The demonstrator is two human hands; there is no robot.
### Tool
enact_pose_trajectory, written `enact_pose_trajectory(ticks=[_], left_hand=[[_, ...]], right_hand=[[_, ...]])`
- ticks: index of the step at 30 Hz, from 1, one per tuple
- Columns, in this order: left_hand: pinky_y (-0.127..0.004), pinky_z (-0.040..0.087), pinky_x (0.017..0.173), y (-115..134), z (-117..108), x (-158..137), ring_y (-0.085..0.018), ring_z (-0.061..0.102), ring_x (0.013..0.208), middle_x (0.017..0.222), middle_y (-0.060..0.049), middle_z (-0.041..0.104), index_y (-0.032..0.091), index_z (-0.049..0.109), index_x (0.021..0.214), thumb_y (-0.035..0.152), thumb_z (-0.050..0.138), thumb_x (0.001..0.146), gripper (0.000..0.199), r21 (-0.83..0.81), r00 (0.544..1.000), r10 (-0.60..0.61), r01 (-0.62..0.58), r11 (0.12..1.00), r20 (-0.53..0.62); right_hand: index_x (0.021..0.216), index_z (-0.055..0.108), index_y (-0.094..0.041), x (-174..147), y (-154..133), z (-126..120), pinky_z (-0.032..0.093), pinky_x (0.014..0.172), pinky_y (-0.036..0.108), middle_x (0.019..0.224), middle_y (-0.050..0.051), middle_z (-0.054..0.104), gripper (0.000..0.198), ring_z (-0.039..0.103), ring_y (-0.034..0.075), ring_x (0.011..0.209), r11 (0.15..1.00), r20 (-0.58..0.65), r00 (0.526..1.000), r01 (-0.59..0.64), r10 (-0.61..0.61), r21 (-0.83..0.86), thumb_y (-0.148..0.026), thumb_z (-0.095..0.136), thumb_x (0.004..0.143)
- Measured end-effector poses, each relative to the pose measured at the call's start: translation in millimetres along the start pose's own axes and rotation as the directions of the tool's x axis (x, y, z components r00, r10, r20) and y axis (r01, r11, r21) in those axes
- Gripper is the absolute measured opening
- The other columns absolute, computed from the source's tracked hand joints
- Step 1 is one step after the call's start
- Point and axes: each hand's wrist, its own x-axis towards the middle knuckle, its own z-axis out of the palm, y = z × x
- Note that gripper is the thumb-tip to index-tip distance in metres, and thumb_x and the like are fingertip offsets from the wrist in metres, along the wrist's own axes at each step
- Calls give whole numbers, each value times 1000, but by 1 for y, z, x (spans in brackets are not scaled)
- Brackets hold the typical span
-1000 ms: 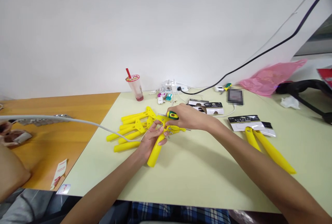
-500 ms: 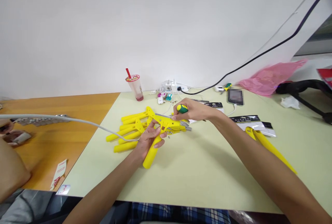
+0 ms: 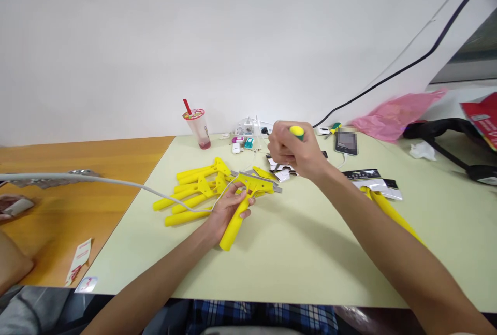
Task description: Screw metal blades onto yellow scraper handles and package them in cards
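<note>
My left hand (image 3: 225,210) is wrapped round the upper handle of a yellow pistol-grip tool (image 3: 233,229), whose grey metal end points right. A thin white cord crosses near this wrist. Raised above the far side of the tool, my right hand (image 3: 295,151) is a fist round a screwdriver (image 3: 297,132); only its green and yellow handle end shows clearly. Beside my left hand lie several more yellow handles (image 3: 186,216) of the same shape. A loose yellow piece (image 3: 265,173) rests just behind the held tool.
A plastic cup (image 3: 199,130) with a red straw stands at the back, near a power strip (image 3: 246,128). To the right are a phone (image 3: 346,142), a pink bag (image 3: 396,115) and yellow handles (image 3: 392,214) on packaging. A grey cable (image 3: 116,181) crosses from the left.
My right hand has lifted up and away from the tool with the screwdriver, turning into an upright fist. The tool in my left hand stays nearly in place; the view has shifted slightly.
</note>
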Motion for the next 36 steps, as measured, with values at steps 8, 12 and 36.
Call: enact_pose_trajectory(ticks=[8,12,36], left_hand=[[-17,41,44,-6,5,-5,-14,68,77,101,-3,61,22,58,108,14,92,75,48,18,998,-56,56,998,21],[-17,40,44,-7,5,-5,-14,67,76,99,-3,60,22,57,107,16,93,76,48,45,997,-64,63,997,31],[-17,41,46,-15,-1,0,-15,68,79,101,-4,62,22,57,105,18,93,78,45,26,998,-53,52,998,25]], right_hand=[[58,35,-25,-7,21,27,16,41,28,45,-10,18,73,17,8,39,946,6,996,-91,94,311,-85,63,90],[57,35,-25,-6,33,29,16,41,28,45,-10,18,73,15,8,39,936,-17,994,-96,108,337,-84,63,91],[85,46,-26,-7,53,45,37,46,25,60,-11,39,46,34,9,48,990,-61,996,-57,65,131,-60,73,98]])
